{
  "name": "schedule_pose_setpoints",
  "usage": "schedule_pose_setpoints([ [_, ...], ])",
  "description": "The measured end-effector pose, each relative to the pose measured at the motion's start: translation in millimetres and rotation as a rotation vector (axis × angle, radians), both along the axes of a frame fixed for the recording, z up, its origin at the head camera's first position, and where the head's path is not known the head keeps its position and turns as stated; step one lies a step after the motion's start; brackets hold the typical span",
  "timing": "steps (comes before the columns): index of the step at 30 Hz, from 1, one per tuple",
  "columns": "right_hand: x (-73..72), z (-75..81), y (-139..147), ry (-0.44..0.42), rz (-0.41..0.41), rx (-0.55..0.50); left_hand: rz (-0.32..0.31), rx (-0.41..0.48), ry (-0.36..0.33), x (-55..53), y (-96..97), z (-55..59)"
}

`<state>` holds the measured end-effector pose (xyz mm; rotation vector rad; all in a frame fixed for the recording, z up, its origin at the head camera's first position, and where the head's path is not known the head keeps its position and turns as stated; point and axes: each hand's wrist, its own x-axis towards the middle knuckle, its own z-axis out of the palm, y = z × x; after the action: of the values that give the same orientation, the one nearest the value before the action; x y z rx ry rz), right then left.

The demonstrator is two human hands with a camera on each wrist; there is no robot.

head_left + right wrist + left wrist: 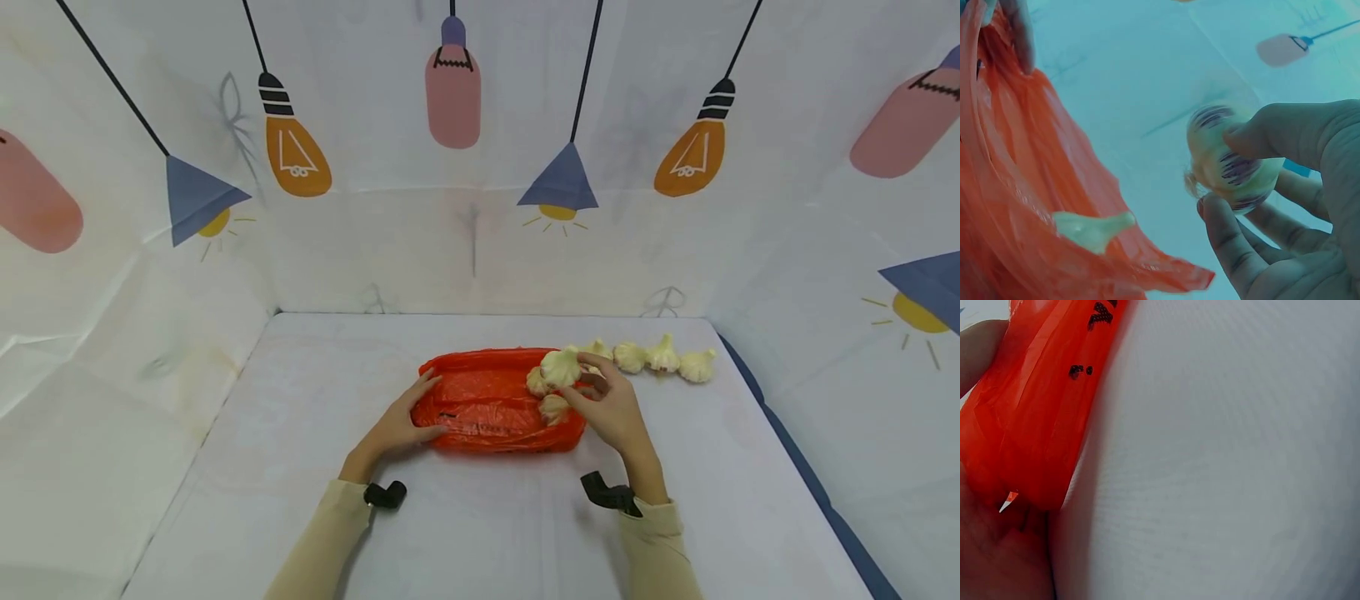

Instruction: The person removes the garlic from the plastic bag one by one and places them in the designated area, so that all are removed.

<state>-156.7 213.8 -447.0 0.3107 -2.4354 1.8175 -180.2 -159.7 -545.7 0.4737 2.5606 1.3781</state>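
A red plastic bag [480, 392] lies spread open on the table, its sides rolled up like a tray. At its left end my left hand [401, 421] grips the edge, thumb on the near side and fingers on the far side. My right hand [611, 404] pinches a garlic bulb [561, 367] over the bag's right end. Purple streaks show on this bulb [1229, 159] in the right wrist view, with the thumb on one side and fingers on the other. Beneath it, two garlic bulbs [553, 409] sit inside the bag's right end.
Several more garlic bulbs [662, 355] stand in a row on the white table [480, 533], behind and right of the bag. White sheeting printed with lamps [558, 179] rises behind the table and at both sides.
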Motion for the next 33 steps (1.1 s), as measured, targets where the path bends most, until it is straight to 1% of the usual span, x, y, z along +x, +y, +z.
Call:
schedule_pose_setpoints([
  [4, 3.5, -0.9, 12.6, -0.008, -0.054, -0.04, -0.004, -0.01, 0.007, 0.2, 0.2, -0.9],
  [7, 6.0, -5.0, 22.4, -0.004, -0.098, -0.056, -0.004, -0.005, 0.009, 0.2, 0.9, -3.5],
  [12, 6.8, -11.8, 36.0, -0.011, -0.174, -0.073, 0.001, 0.012, 0.01, -0.5, 1.1, -3.7],
  [15, 5.5, -17.2, 41.8, -0.032, -0.208, -0.12, 0.008, 0.013, 0.008, -0.6, 0.8, -3.4],
  [19, 4.4, -25.4, 48.7, -0.081, -0.25, -0.196, 0.018, 0.015, 0.004, -0.3, 0.8, -1.7],
  [22, 4.3, -30.1, 54.6, -0.109, -0.293, -0.219, 0.017, 0.016, 0.004, 0.0, 1.1, -0.6],
  [25, 3.8, -35.2, 62.5, -0.121, -0.331, -0.208, 0.01, 0.022, 0.007, -0.4, 1.2, -0.6],
  [29, 1.2, -42.7, 74.2, -0.145, -0.39, -0.152, 0.015, 0.042, -0.001, 0.1, 1.0, 0.0],
  [33, 0.4, -52.5, 86.6, -0.204, -0.441, -0.103, 0.027, 0.039, -0.024, 0.4, 1.6, -0.2],
])
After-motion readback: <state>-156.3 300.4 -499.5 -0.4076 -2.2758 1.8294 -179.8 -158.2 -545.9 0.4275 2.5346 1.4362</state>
